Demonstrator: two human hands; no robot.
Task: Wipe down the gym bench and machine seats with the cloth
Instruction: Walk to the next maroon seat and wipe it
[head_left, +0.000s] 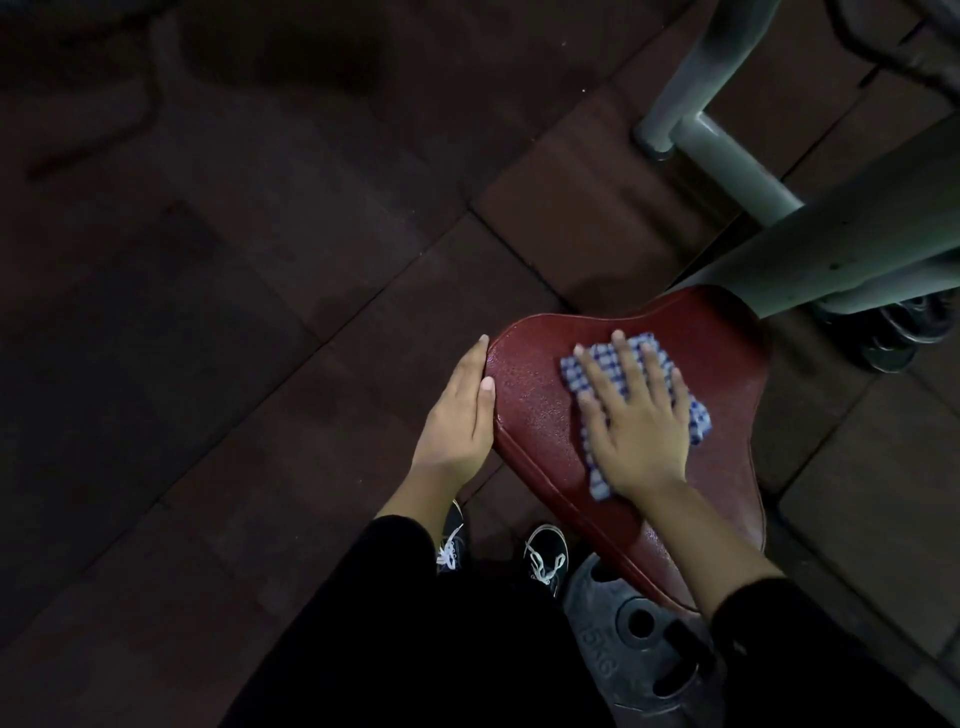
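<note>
We see a dark red, speckled seat (540, 415) with a blue-and-white checked cloth (597, 364) on it. At two o'clock the machine frame (852, 249) is pale grey-green. The floor tiles (260, 312) are dull brown. At six o'clock, black sleeves (395, 623), black shoes (545, 556) with white laces, and a dark grey weight plate (639, 649)

R hand (636, 415) flat, fingers spread, pressing blue-white checked cloth (696, 413) onto red textured vinyl machine seat (535, 415). L hand (460, 415) rests on seat's left edge. Dark 5kg weight plate (639, 654) on brown tiled floor (260, 364) nr laced black shoes (545, 558).
</note>
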